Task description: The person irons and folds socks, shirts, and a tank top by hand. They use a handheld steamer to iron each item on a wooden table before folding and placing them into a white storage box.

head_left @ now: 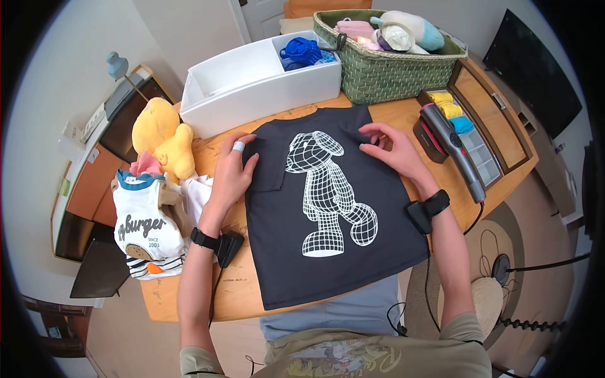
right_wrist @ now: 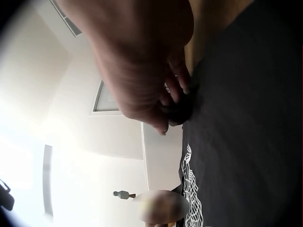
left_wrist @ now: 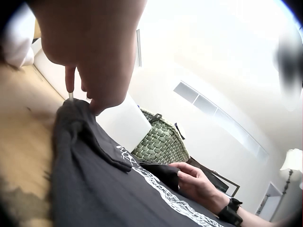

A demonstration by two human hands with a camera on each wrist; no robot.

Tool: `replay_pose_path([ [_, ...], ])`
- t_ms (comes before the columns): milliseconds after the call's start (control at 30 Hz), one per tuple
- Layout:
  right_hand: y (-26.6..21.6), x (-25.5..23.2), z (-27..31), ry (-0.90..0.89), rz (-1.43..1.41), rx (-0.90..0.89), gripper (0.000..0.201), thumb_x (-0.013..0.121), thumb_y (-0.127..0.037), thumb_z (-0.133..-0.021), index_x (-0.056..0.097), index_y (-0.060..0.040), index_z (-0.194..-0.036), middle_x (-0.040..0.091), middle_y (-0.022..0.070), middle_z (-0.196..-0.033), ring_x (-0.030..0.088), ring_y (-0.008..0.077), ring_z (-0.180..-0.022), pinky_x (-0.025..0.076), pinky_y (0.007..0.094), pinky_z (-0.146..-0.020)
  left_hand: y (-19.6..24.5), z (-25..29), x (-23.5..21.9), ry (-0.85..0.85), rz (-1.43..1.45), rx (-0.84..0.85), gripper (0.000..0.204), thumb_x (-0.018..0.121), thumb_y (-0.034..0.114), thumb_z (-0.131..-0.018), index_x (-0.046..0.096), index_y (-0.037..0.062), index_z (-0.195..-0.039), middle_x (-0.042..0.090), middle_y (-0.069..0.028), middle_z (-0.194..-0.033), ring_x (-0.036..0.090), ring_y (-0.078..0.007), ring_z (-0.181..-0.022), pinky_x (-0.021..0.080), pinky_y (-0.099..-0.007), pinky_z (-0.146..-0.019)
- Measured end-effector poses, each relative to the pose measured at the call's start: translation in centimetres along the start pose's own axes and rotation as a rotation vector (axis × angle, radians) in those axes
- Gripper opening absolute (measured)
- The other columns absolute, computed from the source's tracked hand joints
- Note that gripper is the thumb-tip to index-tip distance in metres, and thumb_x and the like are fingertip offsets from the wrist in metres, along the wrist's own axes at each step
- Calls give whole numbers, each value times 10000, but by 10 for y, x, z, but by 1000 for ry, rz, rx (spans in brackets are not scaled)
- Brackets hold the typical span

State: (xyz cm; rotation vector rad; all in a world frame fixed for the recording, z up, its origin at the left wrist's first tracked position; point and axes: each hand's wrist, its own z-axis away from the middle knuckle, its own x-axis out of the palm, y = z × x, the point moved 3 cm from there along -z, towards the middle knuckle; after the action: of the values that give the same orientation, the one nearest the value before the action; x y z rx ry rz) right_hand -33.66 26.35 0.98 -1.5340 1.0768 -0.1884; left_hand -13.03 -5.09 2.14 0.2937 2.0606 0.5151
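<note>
A dark T-shirt (head_left: 271,252) with a white wireframe print of a long-eared dog figure lies on the wooden table, its hem toward the person. Fabric at its left side is turned inward over the front. My left hand (head_left: 230,170), a ring or band on one finger, pinches the shirt at its upper left edge. At the upper right, my right hand (head_left: 397,151) holds the sleeve area between thumb and fingers. The right wrist view shows dark cloth (right_wrist: 182,111) bunched at those fingertips, and the left wrist view shows cloth (left_wrist: 75,113) raised under the left fingers.
Behind the shirt stand a white bin (head_left: 265,88) with blue items and a green woven basket (head_left: 397,79) holding soft toys. A yellow plush (head_left: 161,138) and folded clothes (head_left: 148,220) lie left. A grey-black styling tool (head_left: 454,151) rests by an open compartment box (head_left: 485,160) at right.
</note>
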Motion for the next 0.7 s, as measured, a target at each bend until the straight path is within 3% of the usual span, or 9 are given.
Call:
replay_pose_path([
  [133,-7,-1,1,-60,20,-9,323,817,-206,-888,733,-91,-1178,703,-1,-1080,587,90,-904,448,238,-748,-7,2,5,36,-43,45,434,684,83,-970,607,38,-1394,600,-183,-1391,511,-381,-1373,398,-438,-1174],
  [267,-6,-5,4,-9,208,-61,357,835,-250,-872,735,-108,-1184,659,43,-1171,598,168,-1089,473,300,-891,-14,-1,8,32,-37,89,427,684,63,-959,608,-9,-1372,599,-217,-1382,494,-408,-1379,417,-453,-1154],
  [333,-3,-4,3,0,303,-141,364,841,-273,-868,735,-106,-1174,624,57,-1188,578,220,-1173,473,345,-971,-16,-8,9,16,-55,117,420,696,74,-955,620,-9,-1359,620,-204,-1334,507,-400,-1355,426,-454,-1139],
  [467,-3,-1,7,-37,393,-104,354,836,-282,-874,719,-92,-1149,589,68,-1168,538,279,-1232,445,406,-1057,-20,-22,6,-63,-126,224,307,719,94,-948,669,-19,-1229,648,-177,-1202,548,-381,-1256,460,-453,-1079],
  [567,1,-4,6,-57,404,-130,322,819,-263,-890,709,-91,-1139,586,66,-1165,538,277,-1228,446,406,-1058,-30,-34,10,-35,-67,217,191,722,102,-947,679,-23,-1085,644,-155,-1124,568,-358,-1167,482,-444,-1022],
  [633,9,-3,2,-54,412,-186,294,808,-250,-900,708,-97,-1130,591,64,-1151,545,275,-1214,445,400,-1056,-29,-37,12,53,124,117,153,725,103,-940,671,-18,-1017,651,-148,-1079,576,-354,-1131,489,-433,-997],
  [700,10,-5,1,-31,293,-93,239,798,-241,-909,729,-108,-1095,596,61,-1131,553,272,-1198,444,391,-1052,-25,-41,14,86,196,7,143,731,106,-931,671,-13,-984,663,-142,-1045,584,-352,-1099,493,-426,-977],
])
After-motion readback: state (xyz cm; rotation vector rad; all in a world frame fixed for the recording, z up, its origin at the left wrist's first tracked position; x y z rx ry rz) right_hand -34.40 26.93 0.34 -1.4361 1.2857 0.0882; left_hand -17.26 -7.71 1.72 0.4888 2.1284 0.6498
